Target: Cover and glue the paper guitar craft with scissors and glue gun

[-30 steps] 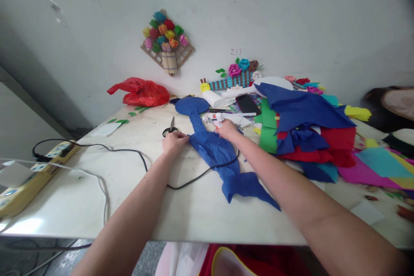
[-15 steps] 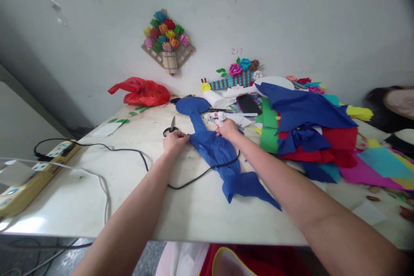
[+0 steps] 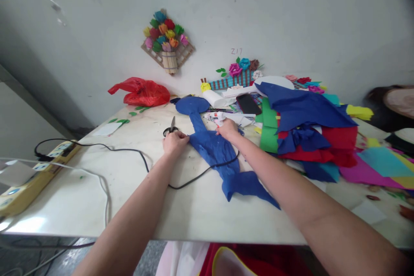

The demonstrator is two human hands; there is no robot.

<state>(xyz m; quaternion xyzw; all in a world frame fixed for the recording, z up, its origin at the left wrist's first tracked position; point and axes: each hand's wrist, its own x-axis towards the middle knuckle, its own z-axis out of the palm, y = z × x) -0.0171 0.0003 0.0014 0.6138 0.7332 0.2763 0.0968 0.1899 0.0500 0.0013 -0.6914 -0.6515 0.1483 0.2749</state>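
Note:
A blue crepe paper figure (image 3: 211, 148) lies on the table, with a round head, a narrow neck, a wide body and a tail-like piece at the near end. At its left edge my left hand (image 3: 175, 143) is closed, fingertips pinching the paper. My right hand (image 3: 227, 130) grips a white hot glue gun (image 3: 221, 116) above the body's upper right edge; its nozzle is largely hidden. A white glue stick (image 3: 249, 115) pokes out behind the gun. Black-handled scissors (image 3: 171, 127) lie just beyond my left hand.
The black cord (image 3: 194, 179) crosses the blue paper and runs left toward a yellow power strip (image 3: 48, 170). Stacked coloured paper (image 3: 307, 108) fills the right side. A phone (image 3: 248, 104), a red plastic bag (image 3: 145, 92) and paper flowers (image 3: 235, 69) are at the back.
Hardly anything differs. My hands stay in nearly the same place, and the tail end of the blue paper has shifted very slightly.

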